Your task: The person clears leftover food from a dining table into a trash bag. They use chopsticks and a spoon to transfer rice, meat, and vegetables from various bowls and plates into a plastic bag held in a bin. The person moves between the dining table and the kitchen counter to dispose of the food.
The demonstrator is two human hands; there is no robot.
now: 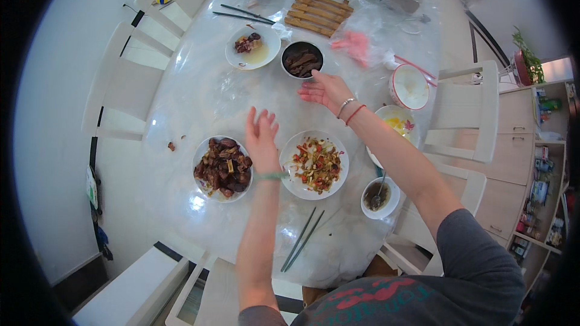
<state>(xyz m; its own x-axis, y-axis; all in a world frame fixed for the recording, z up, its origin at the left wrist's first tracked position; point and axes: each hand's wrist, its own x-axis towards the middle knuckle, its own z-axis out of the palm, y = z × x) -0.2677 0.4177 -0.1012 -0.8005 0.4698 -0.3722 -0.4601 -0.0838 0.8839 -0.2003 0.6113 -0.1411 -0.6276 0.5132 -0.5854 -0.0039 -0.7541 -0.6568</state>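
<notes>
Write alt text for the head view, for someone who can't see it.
Someone's right hand is at a bowl of dark strips; the left hand hovers near a plate of brown meat and another plate of chopped food. Chopsticks and more bowls sit around on a pale table.

Sm. round bowl (pixel 298 47), dk. inside w/ a thin pale rim, stands upright on the tbl. (pixel 193 105), seen from above, well away from the near edge. It's part full: a loose heap of dk. brown strips (pixel 302 61), flattish & irreg., lies at mixed angles across the btm., below rim lvl., w/ bare dk. inner wall showing on the far side.
</notes>
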